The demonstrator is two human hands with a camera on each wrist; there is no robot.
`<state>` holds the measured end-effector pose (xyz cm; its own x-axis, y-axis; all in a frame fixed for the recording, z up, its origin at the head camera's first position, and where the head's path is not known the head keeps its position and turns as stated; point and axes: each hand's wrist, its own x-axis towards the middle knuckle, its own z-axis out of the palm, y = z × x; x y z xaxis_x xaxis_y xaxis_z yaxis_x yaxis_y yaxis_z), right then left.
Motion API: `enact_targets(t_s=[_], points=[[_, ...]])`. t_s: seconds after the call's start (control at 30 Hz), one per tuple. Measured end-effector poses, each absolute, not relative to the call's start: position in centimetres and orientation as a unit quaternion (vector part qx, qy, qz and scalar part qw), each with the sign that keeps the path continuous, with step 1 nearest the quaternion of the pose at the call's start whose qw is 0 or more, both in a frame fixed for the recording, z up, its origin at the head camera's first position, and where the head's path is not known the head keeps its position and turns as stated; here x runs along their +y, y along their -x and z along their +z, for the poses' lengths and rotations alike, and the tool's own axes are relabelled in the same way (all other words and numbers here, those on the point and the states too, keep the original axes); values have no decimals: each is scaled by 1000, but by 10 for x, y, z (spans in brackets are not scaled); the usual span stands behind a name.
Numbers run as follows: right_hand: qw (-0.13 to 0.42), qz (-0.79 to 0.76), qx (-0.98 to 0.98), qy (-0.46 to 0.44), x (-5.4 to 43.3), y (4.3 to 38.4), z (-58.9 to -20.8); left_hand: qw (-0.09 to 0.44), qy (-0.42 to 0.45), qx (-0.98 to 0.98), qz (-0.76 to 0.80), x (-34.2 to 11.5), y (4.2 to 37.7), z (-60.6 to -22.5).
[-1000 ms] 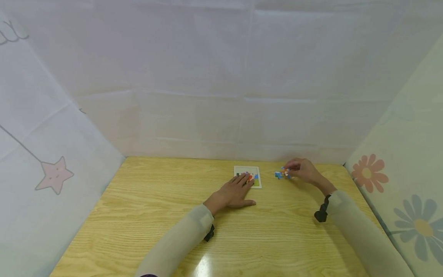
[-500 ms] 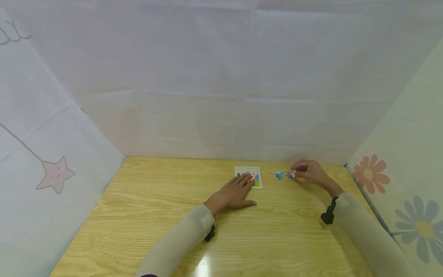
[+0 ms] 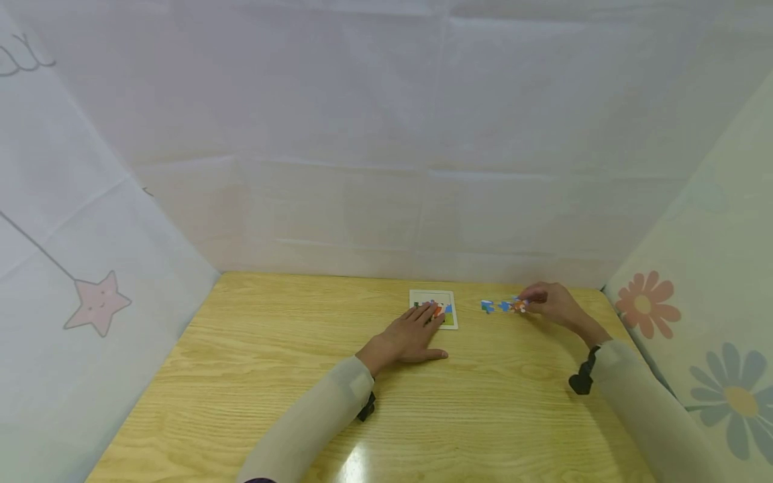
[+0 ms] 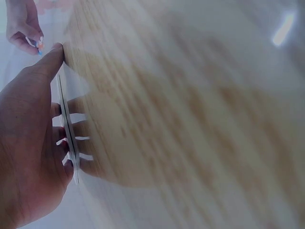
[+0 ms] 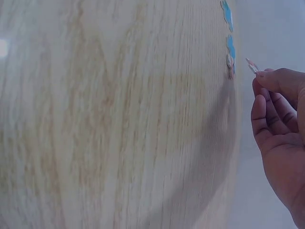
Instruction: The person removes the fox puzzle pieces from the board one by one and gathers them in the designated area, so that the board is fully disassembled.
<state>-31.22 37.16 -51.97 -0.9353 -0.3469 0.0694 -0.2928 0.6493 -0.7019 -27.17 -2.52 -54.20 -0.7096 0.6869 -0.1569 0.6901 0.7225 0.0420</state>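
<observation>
The left hand (image 3: 408, 339) lies flat, fingers slightly spread, on the board (image 3: 430, 294), whose pale border frames a partly covered picture with red, blue and green patches. Right of the board, the right hand (image 3: 552, 305) pinches a small reddish piece (image 5: 252, 66), seen nearly edge-on, above the table (image 3: 302, 322); near it lie knobbed blue pieces (image 5: 231, 45)

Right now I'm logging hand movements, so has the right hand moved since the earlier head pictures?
Yes. In the head view, the right hand has shifted rightward, closer to the printed red flower.
</observation>
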Motion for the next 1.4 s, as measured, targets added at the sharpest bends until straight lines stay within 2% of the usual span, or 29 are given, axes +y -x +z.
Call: enact_targets(t_s=[0.6, 1.0, 1.4], points=[[41, -361, 918, 158, 390, 312, -532, 84, -373, 924, -12, -26, 272, -543], [67, -373, 914, 145, 393, 313, -534, 82, -375, 923, -7, -27, 271, -542], [55, -360, 919, 149, 393, 315, -537, 87, -371, 924, -1, -25, 272, -545]])
